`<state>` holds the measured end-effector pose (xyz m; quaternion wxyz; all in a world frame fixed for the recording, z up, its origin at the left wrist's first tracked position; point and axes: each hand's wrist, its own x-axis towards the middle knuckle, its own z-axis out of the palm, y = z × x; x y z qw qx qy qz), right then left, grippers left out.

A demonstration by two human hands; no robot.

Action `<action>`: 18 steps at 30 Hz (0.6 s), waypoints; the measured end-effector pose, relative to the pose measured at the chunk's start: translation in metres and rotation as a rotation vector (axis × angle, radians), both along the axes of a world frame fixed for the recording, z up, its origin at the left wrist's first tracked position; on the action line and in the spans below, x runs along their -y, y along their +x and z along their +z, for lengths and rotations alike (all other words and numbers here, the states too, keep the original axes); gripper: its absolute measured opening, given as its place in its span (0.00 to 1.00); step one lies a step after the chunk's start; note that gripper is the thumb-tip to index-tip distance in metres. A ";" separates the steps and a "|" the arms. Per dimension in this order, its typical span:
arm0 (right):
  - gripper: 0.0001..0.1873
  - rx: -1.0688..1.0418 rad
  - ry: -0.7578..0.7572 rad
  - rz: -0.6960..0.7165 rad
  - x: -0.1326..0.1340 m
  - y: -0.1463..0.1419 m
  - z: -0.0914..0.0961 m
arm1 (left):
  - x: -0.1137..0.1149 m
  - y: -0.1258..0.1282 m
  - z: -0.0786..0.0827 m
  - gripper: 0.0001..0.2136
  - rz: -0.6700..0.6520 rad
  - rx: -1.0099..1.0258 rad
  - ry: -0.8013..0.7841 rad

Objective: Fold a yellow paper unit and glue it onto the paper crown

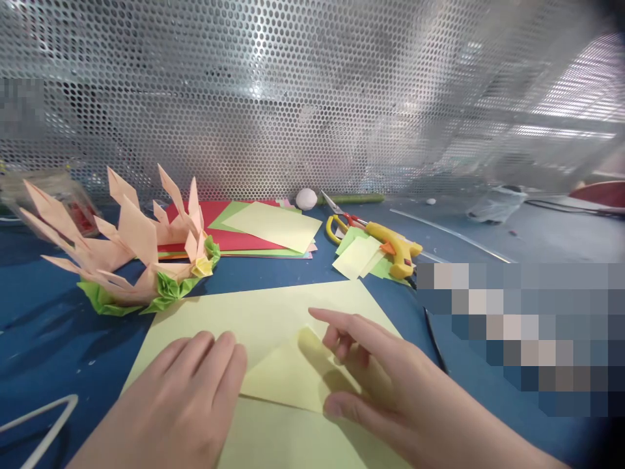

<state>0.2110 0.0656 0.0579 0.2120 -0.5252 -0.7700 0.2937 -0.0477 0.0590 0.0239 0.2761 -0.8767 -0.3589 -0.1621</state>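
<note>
A large sheet of pale yellow paper [195, 319] lies in front of me. On it is a smaller pale yellow folded paper [283, 371], its top point curling up. My left hand [195, 384] presses down at that paper's left side, fingers bent and held together, their tips hidden. To the right, my right hand [371, 371] hovers with its index finger stretched out and its thumb apart, the thumb tip at the small paper's lower right edge. Nothing shows held between these fingers.
A folded peach and green paper crown-like piece [141, 247] stands at left. Behind lie red sheets [190, 221], scissors [336, 212], a yellow glue gun [395, 244] with its black cord, small green paper squares [359, 257] and a white ball [306, 198]. A perforated metal screen [293, 98] stands behind.
</note>
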 end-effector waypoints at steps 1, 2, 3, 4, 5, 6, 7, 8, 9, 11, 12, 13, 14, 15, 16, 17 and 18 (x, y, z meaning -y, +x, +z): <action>0.36 -0.025 0.003 0.003 0.000 -0.001 0.001 | -0.003 0.002 0.000 0.19 -0.037 -0.001 -0.009; 0.36 -0.042 0.006 0.009 0.000 -0.002 0.003 | -0.005 0.004 -0.001 0.19 -0.080 0.007 -0.020; 0.36 -0.049 0.014 0.008 -0.001 -0.003 0.004 | -0.007 0.006 -0.002 0.18 -0.119 0.033 -0.035; 0.34 -0.046 0.019 0.004 -0.001 -0.003 0.005 | -0.008 0.008 -0.002 0.17 -0.152 0.078 -0.052; 0.30 -0.032 0.024 0.003 -0.002 -0.004 0.006 | -0.009 0.010 -0.001 0.15 -0.176 0.126 -0.077; 0.23 -0.013 0.032 0.004 -0.002 -0.004 0.008 | -0.010 0.012 0.000 0.15 -0.194 0.174 -0.105; 0.17 0.001 0.038 0.012 -0.003 -0.004 0.009 | -0.010 0.013 0.002 0.16 -0.207 0.217 -0.134; 0.14 0.004 0.046 0.026 -0.003 -0.003 0.009 | -0.011 0.015 0.004 0.16 -0.216 0.253 -0.159; 0.15 -0.006 0.055 0.044 -0.003 -0.003 0.010 | -0.011 0.017 0.008 0.17 -0.231 0.282 -0.172; 0.19 -0.073 0.108 0.082 -0.003 -0.001 0.011 | -0.011 0.020 0.016 0.17 -0.277 0.310 -0.171; 0.21 -0.119 0.141 0.102 -0.003 -0.001 0.011 | -0.011 0.020 0.020 0.16 -0.316 0.312 -0.157; 0.22 -0.155 0.175 0.127 -0.003 0.000 0.011 | -0.011 0.021 0.023 0.14 -0.351 0.302 -0.149; 0.21 -0.183 0.222 0.151 -0.002 0.000 0.011 | -0.011 0.020 0.026 0.13 -0.389 0.290 -0.128; 0.19 -0.202 0.275 0.177 -0.002 0.001 0.012 | -0.010 0.020 0.028 0.13 -0.415 0.277 -0.102; 0.17 -0.206 0.327 0.203 -0.002 0.002 0.012 | -0.009 0.018 0.028 0.13 -0.425 0.260 -0.076; 0.16 -0.190 0.375 0.222 -0.002 0.002 0.012 | -0.009 0.017 0.028 0.12 -0.428 0.242 -0.041; 0.14 -0.162 0.422 0.241 -0.002 0.003 0.013 | -0.008 0.015 0.027 0.11 -0.420 0.219 -0.020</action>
